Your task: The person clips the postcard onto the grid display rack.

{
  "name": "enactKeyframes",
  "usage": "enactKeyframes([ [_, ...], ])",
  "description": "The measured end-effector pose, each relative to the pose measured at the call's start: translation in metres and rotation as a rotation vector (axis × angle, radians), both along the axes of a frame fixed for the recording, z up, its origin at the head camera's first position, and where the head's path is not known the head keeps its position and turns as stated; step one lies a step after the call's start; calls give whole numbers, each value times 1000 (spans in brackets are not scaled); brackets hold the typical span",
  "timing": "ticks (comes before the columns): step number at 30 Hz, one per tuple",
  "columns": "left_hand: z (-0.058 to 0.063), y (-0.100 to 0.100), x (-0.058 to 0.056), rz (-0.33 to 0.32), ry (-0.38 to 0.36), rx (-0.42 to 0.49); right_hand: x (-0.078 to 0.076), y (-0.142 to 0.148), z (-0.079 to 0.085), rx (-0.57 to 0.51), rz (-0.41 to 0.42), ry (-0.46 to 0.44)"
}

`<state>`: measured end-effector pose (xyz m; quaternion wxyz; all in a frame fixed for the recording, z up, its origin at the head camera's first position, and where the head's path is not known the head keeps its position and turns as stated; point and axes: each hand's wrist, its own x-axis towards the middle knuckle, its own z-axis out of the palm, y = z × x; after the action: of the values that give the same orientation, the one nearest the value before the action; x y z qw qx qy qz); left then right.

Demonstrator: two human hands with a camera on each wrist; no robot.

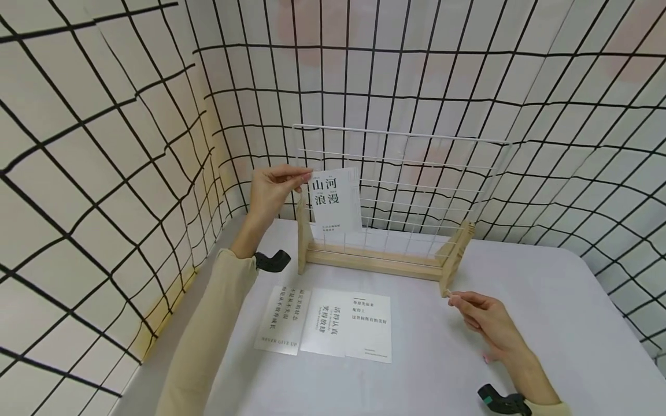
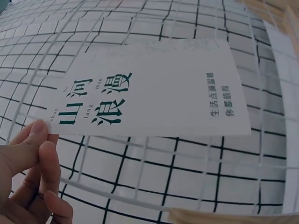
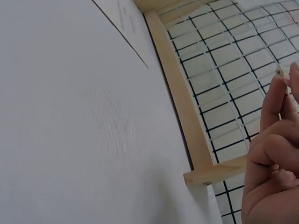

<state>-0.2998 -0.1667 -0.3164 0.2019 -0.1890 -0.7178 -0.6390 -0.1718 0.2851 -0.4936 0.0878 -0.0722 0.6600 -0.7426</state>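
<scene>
My left hand [image 1: 267, 193] pinches a white card [image 1: 340, 211] with dark printed characters by its upper left corner. The card hangs upright before the left part of a white wire grid rack [image 1: 403, 134] on a wooden base [image 1: 374, 265]. In the left wrist view, thumb and finger [image 2: 38, 128] grip the card's corner. Lower right, my right hand [image 1: 489, 323] pinches a small pale clip-like piece [image 3: 280, 71] between thumb and forefinger, near the base's right foot. The fingertips hide most of this piece, so its exact kind is unclear.
Three printed cards, a left card [image 1: 283, 320], a middle card [image 1: 324, 332] and a right card [image 1: 369, 335], lie side by side on the white tabletop [image 1: 426, 358] before the rack. Black wire mesh panels [image 1: 416, 52] stand behind and at the left.
</scene>
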Motion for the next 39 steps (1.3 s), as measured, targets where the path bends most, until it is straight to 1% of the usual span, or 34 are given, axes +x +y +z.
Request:
enactKeyframes([
  [3,10,1,-6,-4,17,-11,-2,-6,2,5,8,-4],
  [6,21,2,-9,15,31,-48,-4,-14,5,19,12,-2],
  [10,32,5,-12,48,36,-88,-6,-23,8,97,-18,-15],
  [15,39,6,-15,68,38,-92,-11,-33,14,201,-51,-20],
  [20,43,8,-17,103,58,-100,-20,-45,26,248,-64,15],
  [23,41,11,-18,135,70,-119,-26,-54,36,264,-87,32],
  [26,39,15,-18,182,78,-142,-33,-63,48,289,-107,63],
  [29,38,19,-17,233,77,-160,-41,-73,62,318,-120,123],
  [33,40,24,-16,279,68,-161,-53,-87,83,363,-144,202],
  [36,40,26,-15,299,51,-162,-62,-99,100,353,-166,244],
  [39,40,27,-14,322,40,-177,-71,-113,119,285,-184,298],
])
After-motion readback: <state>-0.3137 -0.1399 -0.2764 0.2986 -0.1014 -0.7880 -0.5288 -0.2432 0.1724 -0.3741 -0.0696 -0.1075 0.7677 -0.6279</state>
